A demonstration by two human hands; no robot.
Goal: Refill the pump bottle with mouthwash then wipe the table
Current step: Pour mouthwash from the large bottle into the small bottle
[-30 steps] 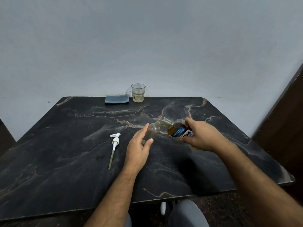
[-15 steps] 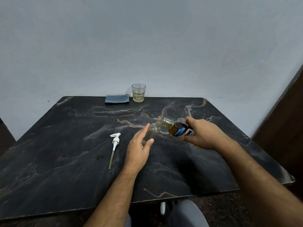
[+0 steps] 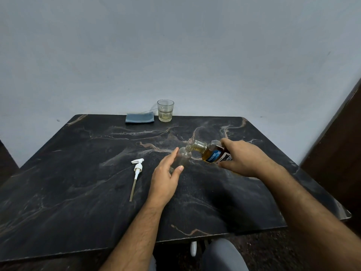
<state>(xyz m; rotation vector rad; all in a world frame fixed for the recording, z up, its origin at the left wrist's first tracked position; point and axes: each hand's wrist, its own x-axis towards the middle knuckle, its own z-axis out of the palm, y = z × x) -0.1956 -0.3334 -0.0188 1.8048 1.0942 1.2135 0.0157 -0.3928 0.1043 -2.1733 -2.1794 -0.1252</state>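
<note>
Right hand (image 3: 242, 159) keeps a full grip around the mouthwash bottle (image 3: 214, 154), tipped neck-down at the pump bottle (image 3: 182, 156), which the left hand (image 3: 166, 173) cups at worktop (image 3: 78, 173) centre. Clear, light and probably slick, it is best held low on its body. Since a second ago nothing much has shifted. Pump head (image 3: 137, 169) lies at nine o'clock.

Lettering is seen only on the mouthwash bottle (image 3: 214, 156), held tilted right of centre. On its white label, large dark letters "RINE" can be read, the start being hidden by the hand. The small white print on the blue panel is too small to be read.
</note>
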